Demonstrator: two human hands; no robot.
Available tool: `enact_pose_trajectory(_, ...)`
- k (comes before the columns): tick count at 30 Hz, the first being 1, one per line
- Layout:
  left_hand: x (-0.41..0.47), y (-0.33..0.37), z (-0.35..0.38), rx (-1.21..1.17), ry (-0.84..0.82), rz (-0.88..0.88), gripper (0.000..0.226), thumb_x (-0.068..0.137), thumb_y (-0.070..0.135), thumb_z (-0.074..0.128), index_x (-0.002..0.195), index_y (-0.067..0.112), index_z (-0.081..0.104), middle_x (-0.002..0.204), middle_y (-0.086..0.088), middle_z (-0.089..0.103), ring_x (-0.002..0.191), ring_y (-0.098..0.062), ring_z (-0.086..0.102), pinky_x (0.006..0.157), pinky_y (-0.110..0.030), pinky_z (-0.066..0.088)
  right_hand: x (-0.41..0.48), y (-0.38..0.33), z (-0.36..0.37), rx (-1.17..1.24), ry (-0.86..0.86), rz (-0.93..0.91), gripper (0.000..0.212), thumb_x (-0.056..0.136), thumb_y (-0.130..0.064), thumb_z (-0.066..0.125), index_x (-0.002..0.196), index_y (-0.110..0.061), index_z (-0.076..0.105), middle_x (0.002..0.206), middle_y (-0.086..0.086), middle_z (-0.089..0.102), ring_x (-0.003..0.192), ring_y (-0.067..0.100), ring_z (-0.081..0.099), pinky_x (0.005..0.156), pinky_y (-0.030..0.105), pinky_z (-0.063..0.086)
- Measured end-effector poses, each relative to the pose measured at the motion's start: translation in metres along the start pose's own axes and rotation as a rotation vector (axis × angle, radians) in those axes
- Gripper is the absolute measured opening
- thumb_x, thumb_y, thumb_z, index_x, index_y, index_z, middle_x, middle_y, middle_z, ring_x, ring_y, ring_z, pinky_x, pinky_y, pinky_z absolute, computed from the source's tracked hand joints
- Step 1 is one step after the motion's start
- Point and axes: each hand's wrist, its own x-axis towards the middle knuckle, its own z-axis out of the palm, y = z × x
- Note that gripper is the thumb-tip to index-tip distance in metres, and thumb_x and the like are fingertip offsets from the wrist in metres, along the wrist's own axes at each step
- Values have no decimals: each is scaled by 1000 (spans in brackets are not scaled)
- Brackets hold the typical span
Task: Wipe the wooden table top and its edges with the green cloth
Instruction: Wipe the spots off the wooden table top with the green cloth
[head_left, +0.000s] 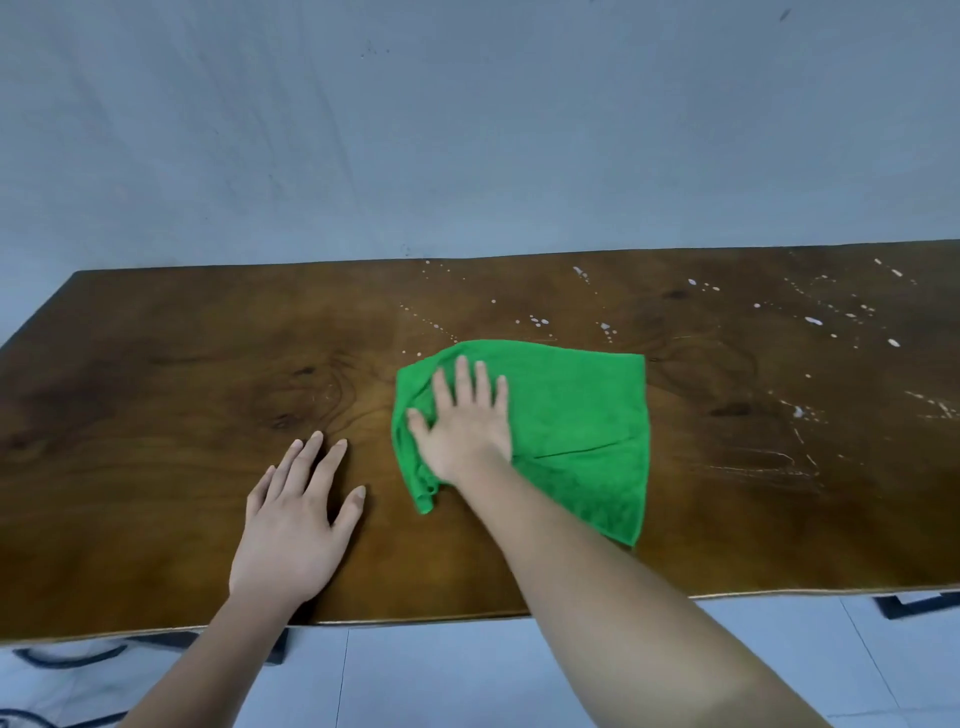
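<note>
head view: right hand (467, 426) flat on green cloth (576, 431), mid wooden table top (156, 395).

**Bright green on dark brown**

Vivid, even green across the cloth (582, 431), no print. Deep brown over the desk (171, 395), with darker swirling grain and knot marks left of centre, a lighter golden line along the near edge. White specks and pale streaks (813, 321) scattered toward the far right. Plain grey-blue on the wall (467, 130). Pale bluish-white on the floor tiles (426, 675), thin dark joints.
</note>
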Motion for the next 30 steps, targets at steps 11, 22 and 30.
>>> enact_pose_trajectory(11,1,-1,2,2,-13,-8,87,101,86,6,174,41,22,184,10,12,171,-13,2,138,-47,8,34,66,-13,-58,-20,-427,81,102,-88,0,173,-48,-7,181,-10,-17,169,16,-14,137,51,-8)
enact_pose_trajectory(22,4,-2,2,-4,-32,-8,88,100,87,4,175,43,16,185,12,6,170,-11,-3,138,-45,3,69,241,-37,50,100,231,85,103,-85,4,176,-42,1,187,-3,-3,172,22,-4,138,52,0)
enact_pose_trajectory(30,4,-3,0,12,-40,-16,87,100,86,3,175,44,12,185,13,3,170,-11,-5,136,-41,-3,103,132,-32,29,84,302,88,105,-75,-2,177,-25,-5,185,12,-11,171,38,-6,137,62,1)
